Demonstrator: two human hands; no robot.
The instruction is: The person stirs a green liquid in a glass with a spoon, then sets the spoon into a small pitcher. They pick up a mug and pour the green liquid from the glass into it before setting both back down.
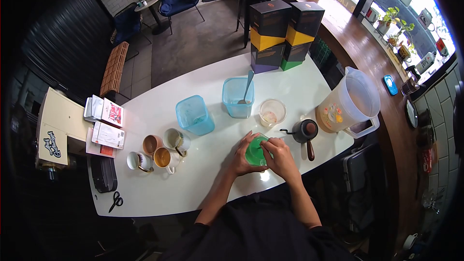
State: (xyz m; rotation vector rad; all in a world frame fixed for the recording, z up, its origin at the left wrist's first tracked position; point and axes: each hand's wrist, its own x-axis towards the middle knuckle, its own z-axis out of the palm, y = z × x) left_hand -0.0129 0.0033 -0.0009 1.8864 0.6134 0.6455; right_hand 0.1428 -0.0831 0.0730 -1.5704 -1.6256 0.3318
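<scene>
My left hand (244,158) is wrapped round the side of a clear cup of green liquid (255,152) near the table's front edge. Over the cup's right rim, the fingers of my right hand (279,155) are pinched together; what they hold is too small and covered to name. Just beyond the cup stands a round clear plastic tub (272,112) with a little reddish residue. A dark pot with a wooden handle (305,131) is to the right of my right hand. Farther back, a blue plastic container (238,97) has a metal spoon (247,87) leaning in it.
Another blue container (194,115) stands left of the first. Several mugs (166,158) cluster at left, near black scissors (116,201) and packets (108,134). A large pitcher (352,100) stands at right. Stacked black boxes (268,34) rise at the back of the white table (145,193).
</scene>
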